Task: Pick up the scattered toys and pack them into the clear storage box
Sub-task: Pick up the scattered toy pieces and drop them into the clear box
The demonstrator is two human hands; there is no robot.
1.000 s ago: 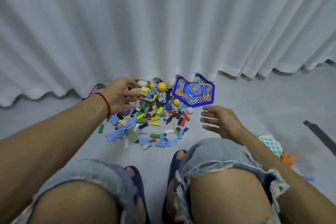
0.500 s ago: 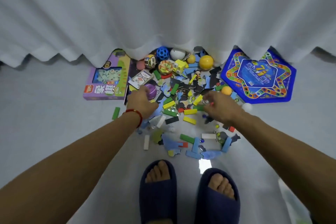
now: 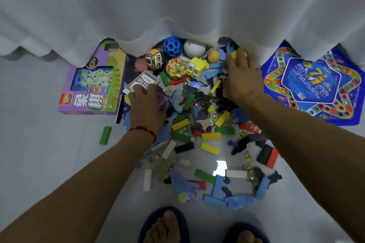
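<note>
Both hands down in toy pile [image 3: 197, 124] on floor. Left hand [image 3: 147, 107] covers purple ball [image 3: 162, 101], grip unclear. Right hand [image 3: 242, 77] fingers over yellow ball [image 3: 236, 54], grip unclear. Storage box unseen; packing seemingly barely begun.

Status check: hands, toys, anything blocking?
Left hand on purple ball; right hand over yellow ball. Clear box unseen. White curtain overhangs pile.

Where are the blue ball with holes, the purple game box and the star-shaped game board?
blue ball with holes [image 3: 172, 46]: head view, centre of ball.
purple game box [image 3: 89, 102]: head view, front label.
star-shaped game board [image 3: 311, 83]: head view, blue centre.
</note>
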